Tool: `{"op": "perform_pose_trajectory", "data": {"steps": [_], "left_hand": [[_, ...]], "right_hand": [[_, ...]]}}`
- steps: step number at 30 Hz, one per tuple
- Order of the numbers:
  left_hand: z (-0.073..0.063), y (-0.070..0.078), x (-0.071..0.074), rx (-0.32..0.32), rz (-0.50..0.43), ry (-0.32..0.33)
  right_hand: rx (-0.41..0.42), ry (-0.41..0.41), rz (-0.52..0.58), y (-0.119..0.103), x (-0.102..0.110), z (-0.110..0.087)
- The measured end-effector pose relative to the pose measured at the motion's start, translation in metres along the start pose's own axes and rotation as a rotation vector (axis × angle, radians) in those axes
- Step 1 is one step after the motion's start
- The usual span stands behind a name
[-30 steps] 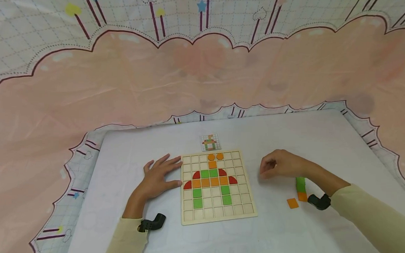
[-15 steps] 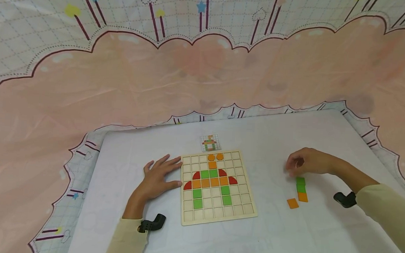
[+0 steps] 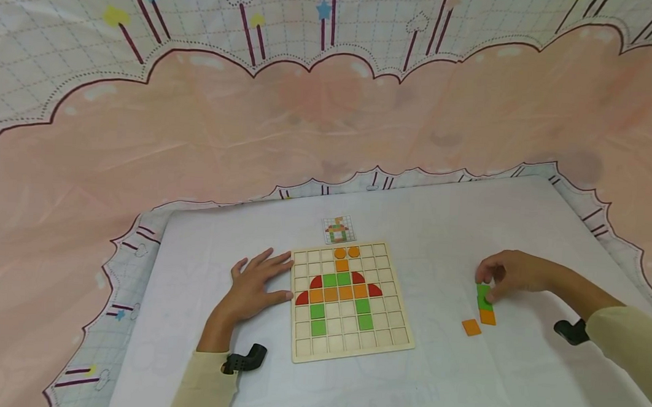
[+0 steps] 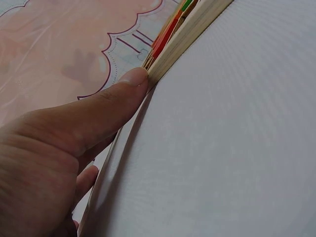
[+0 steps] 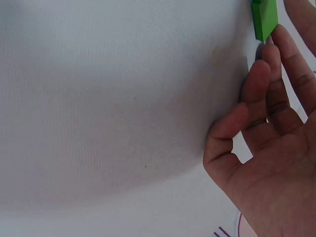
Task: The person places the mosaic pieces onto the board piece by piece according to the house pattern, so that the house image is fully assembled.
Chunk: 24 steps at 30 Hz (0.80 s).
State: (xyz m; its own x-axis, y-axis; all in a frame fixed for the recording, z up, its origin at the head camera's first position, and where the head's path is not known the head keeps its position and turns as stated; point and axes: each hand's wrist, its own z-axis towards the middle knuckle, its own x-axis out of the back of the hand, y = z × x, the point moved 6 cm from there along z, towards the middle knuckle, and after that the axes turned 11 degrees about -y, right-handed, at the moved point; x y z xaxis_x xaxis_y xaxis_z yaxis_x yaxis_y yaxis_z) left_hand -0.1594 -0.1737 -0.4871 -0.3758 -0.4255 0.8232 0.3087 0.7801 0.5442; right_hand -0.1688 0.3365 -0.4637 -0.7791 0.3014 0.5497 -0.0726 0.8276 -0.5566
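My left hand (image 3: 251, 290) lies spread at the left side of a square wooden grid board (image 3: 351, 349), its thumb and a fingertip at the board's edge. The left wrist view has the thumb (image 4: 111, 106) against that edge. Red, green and orange tiles form a figure on the board. To the right of the board, my right hand (image 3: 516, 278) pinches a green square tile (image 3: 483, 289), fingertips at its far edge and thumb over its near part. The right wrist view shows the green tile (image 5: 266, 19) at the fingertips, with the other fingers curled.
Beside the right hand, an orange tile (image 3: 487, 317) adjoins the green ones, and a loose orange tile (image 3: 471, 327) lies to its left. Behind the board is a small pattern card (image 3: 338, 229). A white cloth (image 3: 236, 229) covers the table; a patterned curtain (image 3: 308, 122) hangs behind.
My right hand has moved right from beside the board, then down onto the green tiles. The left hand and the board stay in place.
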Motion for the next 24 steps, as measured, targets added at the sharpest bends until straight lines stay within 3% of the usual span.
{"op": "perform_pose_trajectory", "data": {"steps": [24], "left_hand": [[-0.0007, 0.0022, 0.0005, 0.000, -0.007, 0.001]], "right_hand": [[0.018, 0.105, -0.107, -0.0016, 0.0040, 0.0001]]}}
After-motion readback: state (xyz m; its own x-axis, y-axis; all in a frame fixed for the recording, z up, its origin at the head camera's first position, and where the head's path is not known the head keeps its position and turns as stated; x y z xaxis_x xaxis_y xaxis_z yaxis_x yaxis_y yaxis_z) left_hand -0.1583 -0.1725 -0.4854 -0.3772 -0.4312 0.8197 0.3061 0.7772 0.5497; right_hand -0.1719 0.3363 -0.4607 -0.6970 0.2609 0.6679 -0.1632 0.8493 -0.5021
